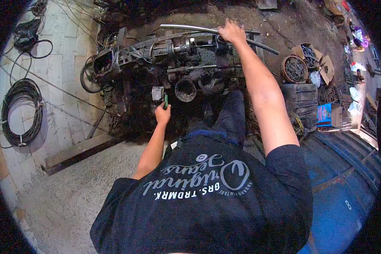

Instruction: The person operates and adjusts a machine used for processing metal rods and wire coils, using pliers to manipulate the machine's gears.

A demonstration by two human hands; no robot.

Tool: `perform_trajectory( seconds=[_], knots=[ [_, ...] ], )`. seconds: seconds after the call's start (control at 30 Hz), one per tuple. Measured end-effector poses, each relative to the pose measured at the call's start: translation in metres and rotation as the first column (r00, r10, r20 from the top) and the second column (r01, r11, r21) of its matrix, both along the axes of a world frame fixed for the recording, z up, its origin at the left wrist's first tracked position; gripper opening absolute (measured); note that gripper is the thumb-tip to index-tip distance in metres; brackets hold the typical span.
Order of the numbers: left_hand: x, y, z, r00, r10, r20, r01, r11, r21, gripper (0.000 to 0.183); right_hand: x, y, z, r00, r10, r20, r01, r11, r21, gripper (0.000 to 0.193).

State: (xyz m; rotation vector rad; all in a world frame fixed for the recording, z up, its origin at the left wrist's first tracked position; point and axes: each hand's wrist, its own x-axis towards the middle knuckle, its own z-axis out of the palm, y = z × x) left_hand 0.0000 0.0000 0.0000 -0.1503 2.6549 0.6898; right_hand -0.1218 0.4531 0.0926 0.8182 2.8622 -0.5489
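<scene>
The long grey metal rod [224, 34] lies across the far side of a dark, oily machine [165, 55], from about the middle of the scene toward the right, where its end slopes a little nearer. The right hand [231, 31] is stretched far forward and its fingers are clenched around this rod near the middle, probably so that the rod stays steady on top of the machine. The left hand [162, 114] is nearer, in front of the machine, and its fingers grasp a small green handle [166, 100] that stands upright; what kind of tool or lever it belongs to I cannot tell, because its lower part is hidden in the hand. Just beside the green handle, on the far side, a small pale square part [157, 93] is fixed, and to the right of it stands a round dark pot [185, 89], seemingly placed under the machine to catch what falls. On the right, a round basket [294, 68] and an open carton [310, 54] keep bent metal pieces within reach of the right arm. On the pale tiled floor [59, 76] at the far left a coil of black cable [22, 112] lies well apart from the work. A blue box [324, 115] rests near the right side.
</scene>
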Motion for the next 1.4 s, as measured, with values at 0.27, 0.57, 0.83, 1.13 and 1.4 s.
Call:
perform_trajectory(
  seconds=[0.27, 0.57, 0.83, 1.13, 1.4],
  knots=[
    [-0.003, -0.002, -0.015, 0.997, -0.001, -0.071, 0.003, 1.000, 0.020, 0.042, -0.009, -0.001, 0.005, 0.999, -0.022, 0.041, 0.024, 0.999, -0.046, 0.082],
    [-0.005, 0.001, -0.009, 1.000, -0.001, 0.008, 0.001, 1.000, -0.015, 0.046, -0.004, -0.004, 0.011, 0.998, -0.059, 0.029, 0.060, 0.998, -0.014, 0.082],
    [-0.005, -0.003, -0.010, 1.000, -0.009, -0.015, 0.009, 1.000, 0.019, 0.046, -0.005, -0.005, 0.014, 0.996, -0.086, 0.030, 0.087, 0.995, -0.056, 0.081],
    [-0.004, 0.001, -0.004, 1.000, 0.024, 0.004, -0.024, 0.999, 0.034, 0.046, -0.003, -0.009, 0.016, 0.996, -0.092, -0.014, 0.092, 0.995, -0.042, 0.078],
    [-0.003, -0.011, -0.020, 1.000, 0.002, -0.023, -0.002, 1.000, 0.012, 0.047, 0.000, -0.009, 0.019, 0.995, -0.098, 0.025, 0.099, 0.991, -0.092, 0.071]
  ],
)
